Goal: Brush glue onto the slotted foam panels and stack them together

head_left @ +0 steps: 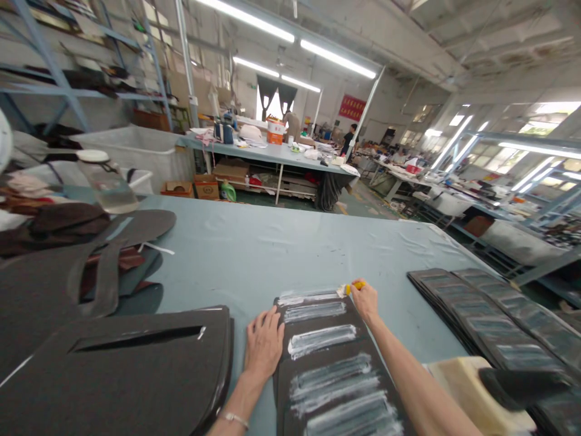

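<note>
My left hand [264, 341] lies flat with fingers stretched out on the left edge of a row of overlapped dark panels [333, 369] streaked with white glue. My right hand [364, 300] is closed on a small yellow-handled brush [355, 286], whose tip touches the far panel's white stripe [308, 296]. Both forearms reach forward over the pale blue table [272, 248].
A large dark cut piece with a slot [122, 363] lies at left, more dark pieces and a clear jar [106, 181] behind it. Another row of glued panels [494, 315] lies at right, near a cream container [472, 393]. Distant people work at far tables.
</note>
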### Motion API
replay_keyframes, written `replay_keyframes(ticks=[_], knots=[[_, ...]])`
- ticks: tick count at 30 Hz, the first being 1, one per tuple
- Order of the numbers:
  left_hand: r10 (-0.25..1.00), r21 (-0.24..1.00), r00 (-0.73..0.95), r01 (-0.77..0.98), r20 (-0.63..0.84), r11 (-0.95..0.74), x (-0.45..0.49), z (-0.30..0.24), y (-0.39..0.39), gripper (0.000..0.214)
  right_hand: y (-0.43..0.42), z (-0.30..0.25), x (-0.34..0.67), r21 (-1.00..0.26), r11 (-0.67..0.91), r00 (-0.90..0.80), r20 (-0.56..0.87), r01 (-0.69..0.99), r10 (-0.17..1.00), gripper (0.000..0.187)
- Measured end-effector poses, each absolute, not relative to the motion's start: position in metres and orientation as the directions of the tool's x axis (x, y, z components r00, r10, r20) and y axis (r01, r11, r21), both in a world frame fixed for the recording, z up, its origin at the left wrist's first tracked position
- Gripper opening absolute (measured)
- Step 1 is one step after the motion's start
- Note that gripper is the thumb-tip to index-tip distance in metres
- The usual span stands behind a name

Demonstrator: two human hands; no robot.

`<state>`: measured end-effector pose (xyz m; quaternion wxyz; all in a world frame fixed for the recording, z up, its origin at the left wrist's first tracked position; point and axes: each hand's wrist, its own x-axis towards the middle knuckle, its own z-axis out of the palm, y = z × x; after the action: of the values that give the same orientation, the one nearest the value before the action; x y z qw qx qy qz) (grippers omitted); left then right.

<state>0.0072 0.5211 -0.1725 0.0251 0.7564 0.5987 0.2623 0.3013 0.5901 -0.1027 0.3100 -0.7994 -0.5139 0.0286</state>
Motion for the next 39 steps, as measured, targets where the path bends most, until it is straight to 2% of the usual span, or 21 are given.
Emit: replay_keyframes(ticks=[3,6,9,11,16,20,22,25,27,28,31,34,36,39], knots=[[0.916,0.328,0.154,0.901,0.371,-0.284,0.007,-0.171,0.52,0.032,0.59,-0.098,0.271,-0.615,-0.181,0.422,0.272,0.768,0.865,0.029],[0.906,0.306,0.159,0.906,0.392,-0.291,0.006,-0.176,0.521,0.032,0.587,-0.102,0.221,-0.771,-0.077,0.318,0.168,0.632,0.933,0.029],[0.889,0.282,0.158,0.912,0.43,-0.298,0.005,-0.186,0.523,0.032,0.588,-0.111,0.193,-0.865,-0.082,0.246,0.05,0.495,0.968,0.028],[0.881,0.272,0.158,0.914,0.447,-0.302,0.004,-0.192,0.525,0.032,0.59,-0.117,0.2,-0.883,-0.13,0.286,0.005,0.45,0.958,0.028],[0.875,0.287,0.15,0.908,0.46,-0.306,0.003,-0.197,0.528,0.032,0.589,-0.118,0.287,-0.842,-0.275,0.549,0.029,0.463,0.835,0.027],[0.878,0.307,0.14,0.902,0.457,-0.304,0.003,-0.196,0.528,0.032,0.584,-0.106,0.314,-0.74,-0.31,0.647,0.215,0.597,0.731,0.024],[0.879,0.318,0.136,0.898,0.458,-0.304,0.004,-0.197,0.528,0.033,0.585,-0.101,0.285,-0.751,-0.239,0.602,0.253,0.616,0.757,0.024],[0.885,0.334,0.123,0.896,0.449,-0.293,0.004,-0.197,0.528,0.033,0.587,-0.102,0.216,-0.854,-0.062,0.366,0.155,0.517,0.918,0.024],[0.891,0.342,0.124,0.893,0.437,-0.292,0.004,-0.197,0.528,0.033,0.588,-0.108,0.186,-0.888,-0.007,0.201,0.097,0.46,0.975,0.023],[0.893,0.345,0.128,0.891,0.432,-0.295,0.003,-0.196,0.527,0.034,0.588,-0.111,0.182,-0.893,-0.012,0.181,0.078,0.45,0.98,0.023],[0.897,0.359,0.136,0.883,0.42,-0.302,0.002,-0.195,0.525,0.035,0.583,-0.115,0.217,-0.876,-0.11,0.338,0.063,0.469,0.939,0.024],[0.905,0.4,0.13,0.864,0.406,-0.304,0.001,-0.197,0.524,0.035,0.571,-0.11,0.283,-0.792,-0.213,0.524,0.153,0.572,0.838,0.028],[0.909,0.446,0.121,0.84,0.398,-0.308,0.001,-0.2,0.526,0.035,0.56,-0.104,0.317,-0.727,-0.272,0.586,0.216,0.63,0.781,0.029],[0.923,0.541,0.082,0.789,0.377,-0.291,0.0,-0.2,0.529,0.041,0.543,-0.096,0.335,-0.718,-0.309,0.614,0.204,0.623,0.763,0.031]])
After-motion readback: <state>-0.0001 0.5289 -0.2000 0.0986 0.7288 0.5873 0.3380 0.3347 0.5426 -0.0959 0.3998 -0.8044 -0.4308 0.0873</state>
